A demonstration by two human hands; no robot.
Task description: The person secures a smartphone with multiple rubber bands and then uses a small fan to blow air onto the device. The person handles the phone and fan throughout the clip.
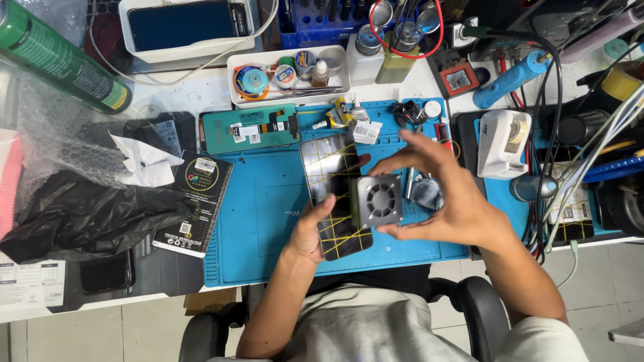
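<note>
A dark phone screen panel [330,175] wrapped in several yellow rubber bands lies on the blue work mat [261,221]. My left hand [311,228] holds its lower left edge, thumb on the glass. A small grey square box with a round fan grille [379,200] rests on the panel's right side. My right hand [439,194] cups over that fan box, thumb under its lower edge, fingers spread above it.
A teal phone back with its inner parts showing [251,129] lies at the mat's far left. A white tray of small jars and tape rolls [288,77] stands behind. A black booklet [194,201], black plastic [80,214], a white box device [503,142] and cables [550,201] surround the mat.
</note>
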